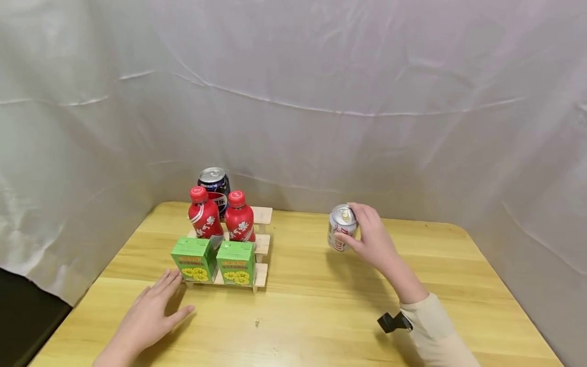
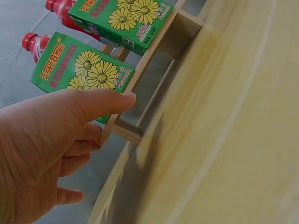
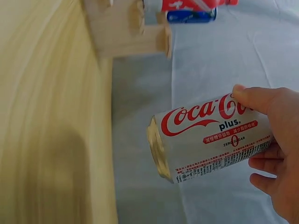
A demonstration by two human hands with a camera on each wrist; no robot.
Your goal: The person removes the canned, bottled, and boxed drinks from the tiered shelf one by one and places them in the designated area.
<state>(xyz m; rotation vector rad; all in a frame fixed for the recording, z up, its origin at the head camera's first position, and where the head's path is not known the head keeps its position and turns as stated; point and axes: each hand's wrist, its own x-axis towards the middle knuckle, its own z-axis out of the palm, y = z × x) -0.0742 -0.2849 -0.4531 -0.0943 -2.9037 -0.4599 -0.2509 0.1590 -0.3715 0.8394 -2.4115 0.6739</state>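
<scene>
A white Coca-Cola Plus can (image 1: 341,227) is upright in my right hand (image 1: 372,237), its thumb and fingers gripping the upper part. The right wrist view shows the can's bottom lifted off the table. My left hand (image 1: 153,311) has its fingers extended, fingertips right by the front left corner of a small tiered wooden rack (image 1: 261,275). Two green drink cartons with yellow flowers, a left one (image 1: 194,265) and a right one (image 1: 236,265), stand on the lowest tier. Behind them are two red bottles (image 1: 205,216) (image 1: 240,219). A dark blue Pepsi can (image 1: 214,186) occupies the top tier.
The wooden table (image 1: 312,311) has rounded back corners. A grey-white curtain (image 1: 330,132) hangs close behind its back edge and along both sides. The rack's top tier has a bare right end. A black wrist device (image 1: 394,322) is at the right sleeve.
</scene>
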